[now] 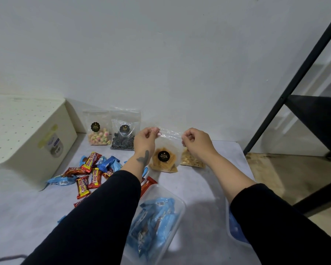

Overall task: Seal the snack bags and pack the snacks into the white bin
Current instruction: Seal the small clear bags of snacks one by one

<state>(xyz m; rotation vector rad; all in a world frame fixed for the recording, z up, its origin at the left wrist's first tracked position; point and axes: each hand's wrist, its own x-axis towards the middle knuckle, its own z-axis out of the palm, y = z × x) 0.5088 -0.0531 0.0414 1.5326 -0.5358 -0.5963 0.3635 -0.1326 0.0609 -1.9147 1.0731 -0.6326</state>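
Nothing visibly packed yet: large white perforated plastic bin (pixel 27 134) at far left, interior not visible. Loose red and blue wrapped snack bars (pixel 90 169) on grey tabletop (pixel 208 188). Two clear labelled snack bags (pixel 113 131) against wall, seals unclear. Left hand (pixel 144 138) and right hand (pixel 195 142) pinch top corners of clear bag of orange chips (pixel 165 159), held upright; sealing judged underway.

Grey table (pixel 208 188) bears white bin (pixel 27 134), snack bags (pixel 111 131), wrapped bars (pixel 88 173).
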